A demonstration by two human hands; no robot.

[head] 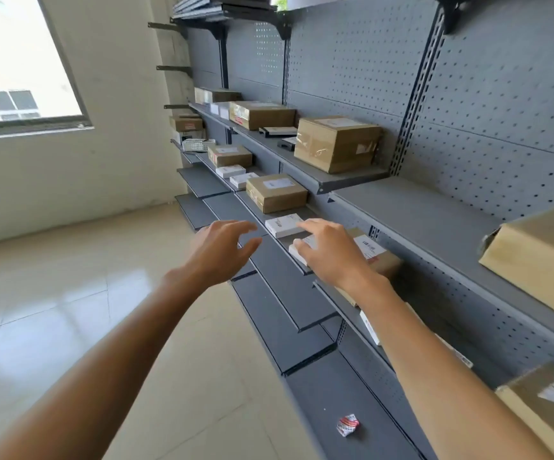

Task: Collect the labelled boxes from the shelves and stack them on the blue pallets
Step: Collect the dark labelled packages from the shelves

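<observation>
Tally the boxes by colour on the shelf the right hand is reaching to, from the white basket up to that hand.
Brown cardboard boxes: 3
White boxes: 4, one of them under the right hand
Total: 7

A crumpled wrapper (347,424) lies on a low shelf; a window (20,61) lights the tiled floor (53,293).

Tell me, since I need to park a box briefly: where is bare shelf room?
Bare: the upper shelf between the taped brown box and the tilted box. Crowded: the shelf beneath, around the right hand.
</observation>
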